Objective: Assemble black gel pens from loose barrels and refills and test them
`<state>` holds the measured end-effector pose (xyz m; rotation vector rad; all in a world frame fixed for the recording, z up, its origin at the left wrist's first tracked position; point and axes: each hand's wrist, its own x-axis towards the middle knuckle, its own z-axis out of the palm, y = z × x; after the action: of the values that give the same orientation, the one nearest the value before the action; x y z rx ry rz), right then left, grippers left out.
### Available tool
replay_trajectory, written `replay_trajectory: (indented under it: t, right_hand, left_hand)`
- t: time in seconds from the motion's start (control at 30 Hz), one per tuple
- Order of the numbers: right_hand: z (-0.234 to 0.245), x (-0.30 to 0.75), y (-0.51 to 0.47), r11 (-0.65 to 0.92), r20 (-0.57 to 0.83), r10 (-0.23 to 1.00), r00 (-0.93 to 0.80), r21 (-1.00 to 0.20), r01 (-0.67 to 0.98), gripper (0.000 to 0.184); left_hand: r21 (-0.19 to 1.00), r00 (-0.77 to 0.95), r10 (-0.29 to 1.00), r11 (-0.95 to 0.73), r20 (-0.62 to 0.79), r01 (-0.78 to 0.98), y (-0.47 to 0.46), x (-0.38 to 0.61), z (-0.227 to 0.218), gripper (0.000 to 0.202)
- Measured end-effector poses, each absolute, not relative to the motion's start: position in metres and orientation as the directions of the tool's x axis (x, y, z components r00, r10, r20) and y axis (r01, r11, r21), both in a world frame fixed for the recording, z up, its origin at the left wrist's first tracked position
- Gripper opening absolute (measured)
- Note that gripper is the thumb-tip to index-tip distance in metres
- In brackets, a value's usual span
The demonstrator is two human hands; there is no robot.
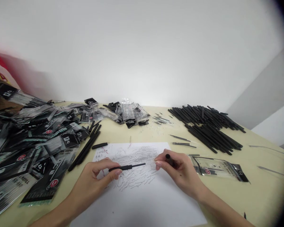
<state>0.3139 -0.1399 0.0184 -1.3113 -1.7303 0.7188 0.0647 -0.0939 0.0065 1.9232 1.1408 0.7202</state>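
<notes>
My left hand [94, 181] is closed in a pinch on a black pen front section [126, 167]. A thin dark refill [139, 164] sticks out of it to the right. My right hand [180, 171] is closed round a black pen barrel [168, 157], whose end shows above the fingers. Thumb and forefinger meet at a tiny pale thing that I cannot make out. Both hands are over a white sheet of paper [142, 205] covered with scribbled pen lines. A black pen cap [99, 145] lies at the sheet's upper left corner.
Packaged refills [49, 151] are heaped at the left. More packets [132, 113] lie by the wall. Black pens [205, 118] form piles at back right, with loose refills [180, 137] nearby. One refill packet [217, 167] lies right of the paper. Several pens [86, 149] lie left of it.
</notes>
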Motion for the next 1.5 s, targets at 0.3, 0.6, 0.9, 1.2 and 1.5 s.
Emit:
replay_trajectory:
  t: [0.3,0.6,0.9,1.2,1.5]
  right_hand:
    - [0.018,0.309,-0.142,0.311,0.288,0.949,-0.125,-0.807,0.502,0.021]
    - [0.017,0.308,-0.142,0.280,0.234,0.960,-0.155,-0.835,0.474,0.031]
    - [0.016,0.308,-0.139,0.229,0.175,0.973,-0.151,-0.824,0.519,0.037]
    - [0.018,0.319,-0.139,0.243,0.203,0.970,-0.134,-0.844,0.478,0.027]
    - [0.011,0.331,-0.131,0.475,0.360,0.875,-0.324,-0.502,0.723,0.018]
  left_hand:
    - [0.829,0.472,0.870,-0.367,0.145,0.423,-0.095,0.066,0.006,0.019]
    - [0.829,0.475,0.858,-0.404,0.197,0.387,-0.096,0.065,0.005,0.015]
    - [0.819,0.433,0.892,-0.342,0.129,0.461,-0.094,0.065,0.006,0.020]
    - [0.797,0.373,0.920,-0.314,0.122,0.516,-0.093,0.064,0.009,0.022]
    - [0.773,0.251,0.963,-0.236,0.103,0.589,-0.090,0.059,0.004,0.026]
